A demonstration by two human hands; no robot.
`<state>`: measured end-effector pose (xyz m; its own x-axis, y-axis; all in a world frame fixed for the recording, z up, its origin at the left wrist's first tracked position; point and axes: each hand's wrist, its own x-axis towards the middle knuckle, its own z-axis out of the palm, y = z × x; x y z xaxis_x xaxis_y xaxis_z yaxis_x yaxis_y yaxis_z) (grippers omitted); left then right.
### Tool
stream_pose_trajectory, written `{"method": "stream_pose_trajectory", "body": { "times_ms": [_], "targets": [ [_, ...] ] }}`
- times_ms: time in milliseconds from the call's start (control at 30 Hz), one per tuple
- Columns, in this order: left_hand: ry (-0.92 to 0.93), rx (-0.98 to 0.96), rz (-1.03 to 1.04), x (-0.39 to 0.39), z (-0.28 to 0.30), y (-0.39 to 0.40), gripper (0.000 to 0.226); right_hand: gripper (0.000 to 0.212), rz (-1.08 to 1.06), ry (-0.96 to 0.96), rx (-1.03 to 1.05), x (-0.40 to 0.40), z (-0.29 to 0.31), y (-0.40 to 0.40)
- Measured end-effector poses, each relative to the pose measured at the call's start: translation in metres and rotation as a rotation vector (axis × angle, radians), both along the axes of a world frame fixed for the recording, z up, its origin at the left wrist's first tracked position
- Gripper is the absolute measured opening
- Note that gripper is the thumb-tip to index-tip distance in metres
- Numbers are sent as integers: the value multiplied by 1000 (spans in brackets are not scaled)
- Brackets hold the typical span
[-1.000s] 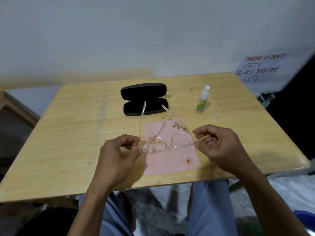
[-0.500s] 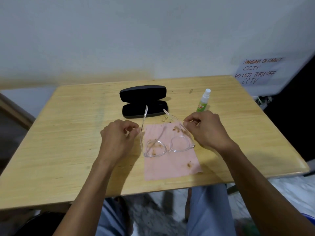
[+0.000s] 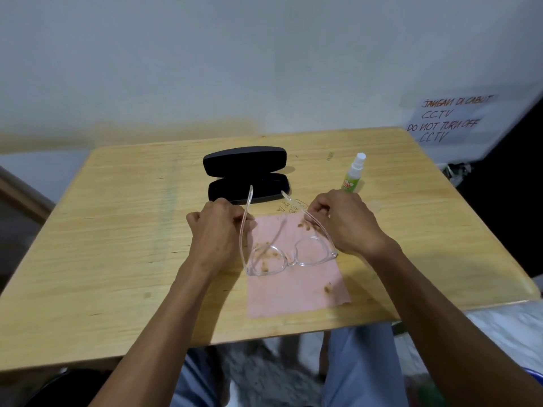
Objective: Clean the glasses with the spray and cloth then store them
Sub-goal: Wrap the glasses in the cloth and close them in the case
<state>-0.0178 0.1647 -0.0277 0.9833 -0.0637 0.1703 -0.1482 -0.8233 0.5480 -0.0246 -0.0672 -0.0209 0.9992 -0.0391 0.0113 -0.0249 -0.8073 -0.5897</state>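
I have the clear-framed glasses (image 3: 289,254) held over the pink cloth (image 3: 296,286), which lies flat on the desk (image 3: 117,245) near its front edge, roughly midway between the left and right sides. My left hand (image 3: 216,227) has its fingers curled around the left temple arm, and my right hand (image 3: 343,223) pinches the right temple arm the same way, so both arms stand unfolded and point away from me toward the far edge. The front of the frame sits toward me, low over the cloth; I cannot tell whether it touches the fabric. The left lens is smeared with brownish specks, and more brown spots show on the cloth, near its far right corner and near its right edge. Beyond the cloth, toward the middle of the desk, the black glasses case (image 3: 246,176) lies open, its lid tipped back toward the far edge. The tips of the temple arms reach just over the near rim of the case. The small spray bottle (image 3: 353,173), green with a white top, stands upright to the right of the case, just behind my right hand.
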Motion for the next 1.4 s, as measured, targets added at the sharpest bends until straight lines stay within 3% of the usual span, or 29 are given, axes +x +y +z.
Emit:
{"method": "stream_pose_trajectory", "body": {
  "times_ms": [133, 300, 767, 900, 1000, 1167, 1300, 1400],
  "targets": [
    [117, -234, 38, -8, 8, 13, 11, 8, 53, -33, 188, -15, 15, -12],
    [277, -439, -113, -30, 24, 29, 11, 10, 202, 101, 302, -37, 26, -29],
    [402, -223, -285, -47, 24, 33, 18, 14, 348, 244, 130, -46, 17, -43],
    [432, -252, -305, -50, 25, 34, 20, 15, 320, 233, 161, -49, 19, -44],
    [365, -282, -210, -56, 25, 38, 21, 13, 241, 160, 208, -58, 18, -46],
    [90, -152, 52, -94, 23, 47, 6, 10, 75, -67, 180, -98, 12, -47],
    [12, -124, -48, -124, 7, 42, 3, 12, 241, -157, 75, -122, -4, -38],
    [46, -90, -123, -127, -1, 34, 34, 20, 295, -158, 47, -124, -13, -38]
  ]
}}
